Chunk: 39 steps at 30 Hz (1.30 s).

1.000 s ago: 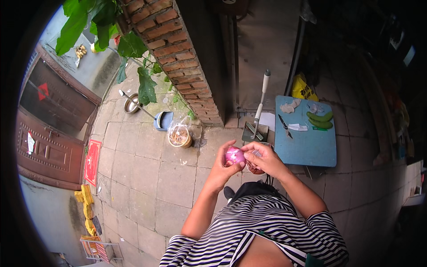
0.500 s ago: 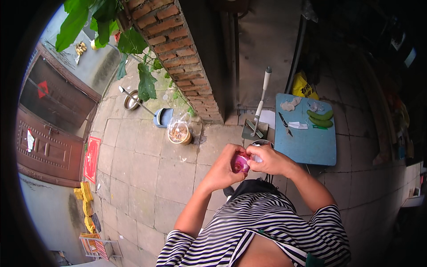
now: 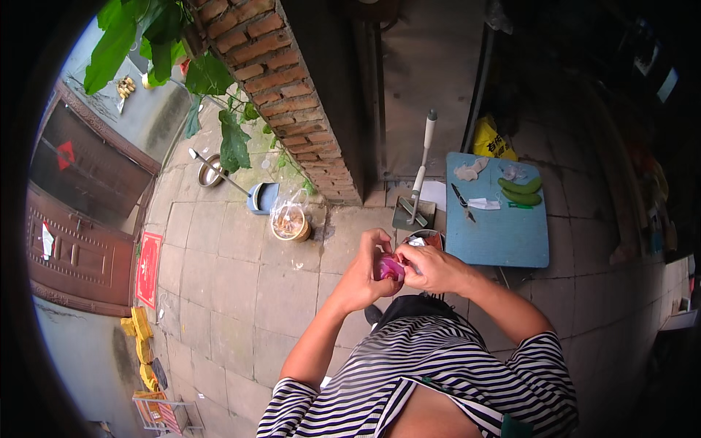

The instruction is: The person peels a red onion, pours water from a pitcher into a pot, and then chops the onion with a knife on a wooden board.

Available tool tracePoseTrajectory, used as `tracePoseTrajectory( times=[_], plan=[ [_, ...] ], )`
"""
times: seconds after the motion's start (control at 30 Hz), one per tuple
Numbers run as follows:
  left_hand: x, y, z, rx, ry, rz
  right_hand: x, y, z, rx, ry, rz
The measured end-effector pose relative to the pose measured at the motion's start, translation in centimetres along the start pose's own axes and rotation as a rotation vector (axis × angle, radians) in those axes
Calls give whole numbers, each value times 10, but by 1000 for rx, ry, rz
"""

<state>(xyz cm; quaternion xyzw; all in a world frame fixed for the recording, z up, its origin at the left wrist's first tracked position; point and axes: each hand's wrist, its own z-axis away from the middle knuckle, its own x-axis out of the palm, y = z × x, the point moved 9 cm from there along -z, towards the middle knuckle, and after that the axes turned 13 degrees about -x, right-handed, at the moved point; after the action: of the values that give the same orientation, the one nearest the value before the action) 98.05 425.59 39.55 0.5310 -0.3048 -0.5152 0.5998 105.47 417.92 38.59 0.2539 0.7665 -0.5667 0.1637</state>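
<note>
In front of my waist, my left hand curls its fingers and thumb around a small, shiny pink-purple packet. It looks soft and crumpled; its exact kind is too small to tell. My right hand is closed, thumb and fingertips pinching at the packet's right edge, where a reddish bit shows. Just beyond my right hand stands a dark-rimmed container with red and whitish things in it, partly hidden by that hand.
A blue low table at the right bears two green gourds, a knife and crumpled plastic. Ahead stands a long-handled broom. A bagged basket, blue dustpan and metal bowl sit further left, near a brick pillar.
My right hand has shifted slightly left and down against the packet, and its fingers have closed in. My left fingers have lifted a little. More of the container beyond now shows.
</note>
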Motion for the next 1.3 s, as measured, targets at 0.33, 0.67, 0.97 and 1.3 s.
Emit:
tracePoseTrajectory(
  times=[0.33,0.67,0.97,1.3],
  plan=[
    [-3,-11,-9,51,-41,114,5,12,4,89,10,-53],
    [10,-16,-27,89,-217,600,0,20,10,-127,245,-116],
    [7,-20,-34,21,-135,807,-23,39,3,-63,565,-431],
    [14,-47,-38,-153,-36,700,-33,20,7,158,439,-145]
  ],
)
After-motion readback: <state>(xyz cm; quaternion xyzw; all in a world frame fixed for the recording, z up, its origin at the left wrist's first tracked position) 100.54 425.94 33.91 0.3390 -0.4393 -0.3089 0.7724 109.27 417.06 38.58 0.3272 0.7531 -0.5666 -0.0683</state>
